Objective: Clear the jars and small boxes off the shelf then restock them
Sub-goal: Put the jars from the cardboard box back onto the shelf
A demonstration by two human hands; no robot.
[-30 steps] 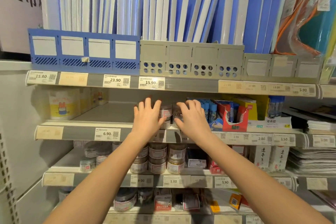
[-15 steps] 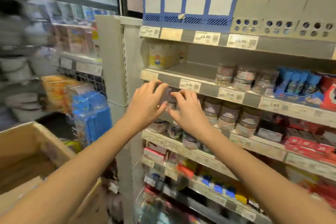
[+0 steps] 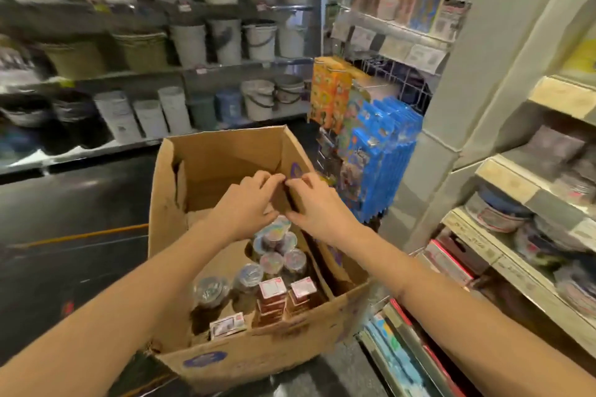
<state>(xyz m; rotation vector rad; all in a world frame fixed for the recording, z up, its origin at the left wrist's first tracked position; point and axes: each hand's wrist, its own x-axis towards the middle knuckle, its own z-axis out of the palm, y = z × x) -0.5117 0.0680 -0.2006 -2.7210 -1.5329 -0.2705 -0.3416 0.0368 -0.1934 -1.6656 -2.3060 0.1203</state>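
Holds left hand [image 3: 248, 203] and right hand [image 3: 317, 208] tip to tip as one curled grip, clamped on what cannot tell, over the cardboard box [image 3: 258, 361], with jars [image 3: 272, 263] upright just below the grip, small boxes [image 3: 272, 288] further toward the body, both hands equally near.

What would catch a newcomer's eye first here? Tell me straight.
The open cardboard box in the centre, with lidded jars and small red boxes inside. The left hand and right hand meet fingertip to fingertip just above the jars. Bright blue packets hang to its right.
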